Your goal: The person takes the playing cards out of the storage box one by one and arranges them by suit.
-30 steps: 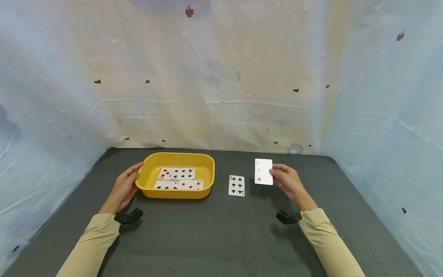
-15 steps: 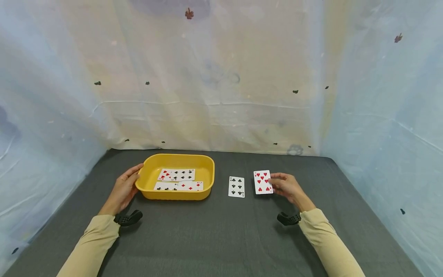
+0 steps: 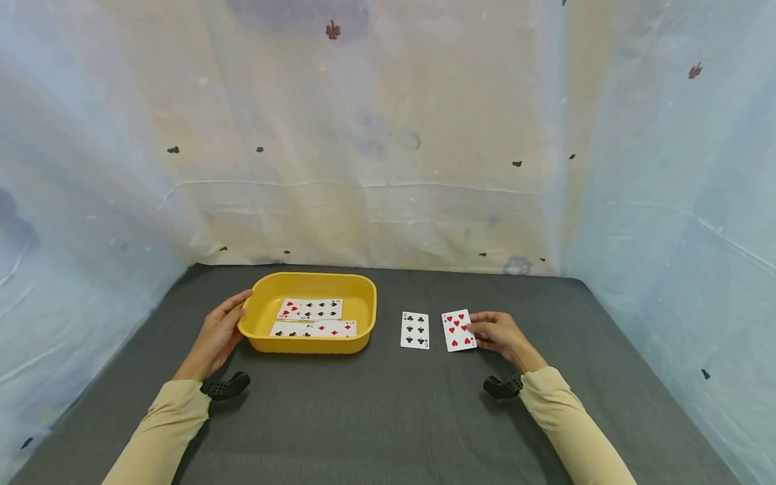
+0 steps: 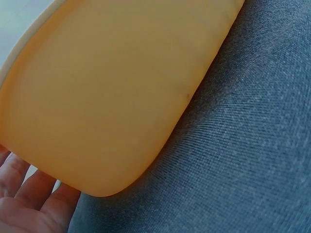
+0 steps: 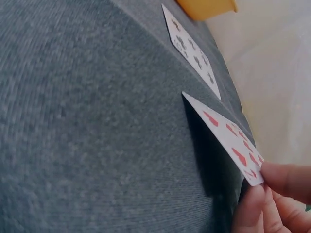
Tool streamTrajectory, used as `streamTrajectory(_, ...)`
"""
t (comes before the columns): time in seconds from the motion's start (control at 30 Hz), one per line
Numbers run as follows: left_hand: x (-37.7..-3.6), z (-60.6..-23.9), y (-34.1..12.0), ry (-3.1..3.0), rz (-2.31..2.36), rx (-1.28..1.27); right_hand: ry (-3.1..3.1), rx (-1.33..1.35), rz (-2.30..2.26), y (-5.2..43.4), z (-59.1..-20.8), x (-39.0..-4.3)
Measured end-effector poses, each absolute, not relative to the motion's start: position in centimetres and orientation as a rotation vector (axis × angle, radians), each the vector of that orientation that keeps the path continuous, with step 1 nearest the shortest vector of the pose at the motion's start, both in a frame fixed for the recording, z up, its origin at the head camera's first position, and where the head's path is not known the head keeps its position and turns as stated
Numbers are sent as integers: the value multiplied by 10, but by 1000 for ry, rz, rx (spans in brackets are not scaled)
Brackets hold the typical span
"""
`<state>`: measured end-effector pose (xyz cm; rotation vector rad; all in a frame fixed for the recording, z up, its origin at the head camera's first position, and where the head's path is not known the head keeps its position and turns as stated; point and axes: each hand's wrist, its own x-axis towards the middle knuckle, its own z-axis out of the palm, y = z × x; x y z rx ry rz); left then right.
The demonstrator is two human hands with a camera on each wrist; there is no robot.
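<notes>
My right hand [image 3: 494, 331] pinches the right edge of a seven of hearts card [image 3: 458, 330], face up and low over the dark grey table [image 3: 388, 417]. In the right wrist view the heart card [image 5: 228, 136] is tilted, its far edge near the cloth and my fingertips [image 5: 272, 194] at its corner. A six of clubs card [image 3: 415, 329] lies flat just left of it, also seen as the club card [image 5: 192, 51]. My left hand [image 3: 218, 330] rests with straight fingers against the left wall of a yellow tray [image 3: 310, 345]. The tray holds two rows of face-up cards [image 3: 312, 318].
Pale blue and cream sheeting [image 3: 388, 135] closes in the table on the left, back and right. The tray's outer wall [image 4: 107, 97] fills the left wrist view, with grey cloth [image 4: 243, 160] beside it. Bare cloth stretches in front of the cards.
My right hand has lowered the heart card from upright in the air to nearly flat beside the club card. The left hand has stayed at the tray.
</notes>
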<state>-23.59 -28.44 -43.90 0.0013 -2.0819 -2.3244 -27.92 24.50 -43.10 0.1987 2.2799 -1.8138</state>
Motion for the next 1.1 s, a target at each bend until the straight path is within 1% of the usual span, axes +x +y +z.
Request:
streamTrajectory(0.5,-236,-437,-284,-2129,-2300,15,2426,107,-1714,243,-433,-276)
streamTrajectory(1.1,-235,-438,-285,-2107,-2304,-12,2467,122,-1662,248,-433,-277)
